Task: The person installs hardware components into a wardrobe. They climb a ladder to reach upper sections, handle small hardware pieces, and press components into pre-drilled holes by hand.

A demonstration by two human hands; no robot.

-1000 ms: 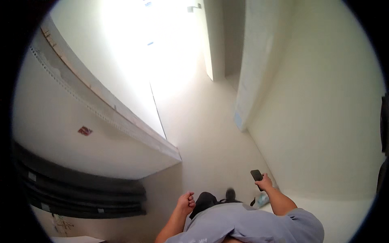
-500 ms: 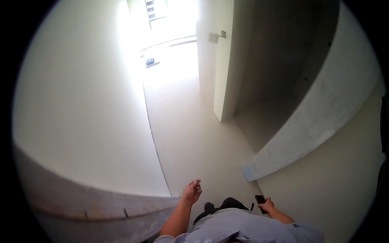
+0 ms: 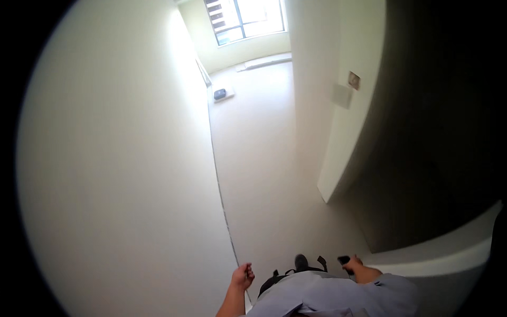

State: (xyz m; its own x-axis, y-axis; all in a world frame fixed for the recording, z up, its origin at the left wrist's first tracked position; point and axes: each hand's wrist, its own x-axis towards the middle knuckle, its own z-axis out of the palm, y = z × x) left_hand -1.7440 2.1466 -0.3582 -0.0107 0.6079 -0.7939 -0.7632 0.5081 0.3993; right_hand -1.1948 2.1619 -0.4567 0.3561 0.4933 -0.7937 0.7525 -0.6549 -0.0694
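My right hand point(image 3: 357, 263) hangs low beside my body and grips a black phone point(image 3: 345, 260); its flat, dark face shows past the fingers. On the other side, my left hand point(image 3: 243, 276) is held close to the white wall point(image 3: 132, 185) with its fingers curled into a loose fist. Nothing shows in that hand. One dark shoe point(image 3: 301, 262) appears beyond the hem of my grey shirt point(image 3: 322, 290).
Pale floor point(image 3: 259, 158) runs toward a bright window point(image 3: 245, 21). A small dark object point(image 3: 219, 94) rests on a light board by the left wall. At right, a wall end point(image 3: 338, 169) with an open socket box point(image 3: 354, 80) borders a dark doorway point(image 3: 422, 174).
I have moved forward: the window, wall end and small dark object look nearer, and the nearer wall edges have dropped back. My left hand is lower; the phone stays in my right hand.
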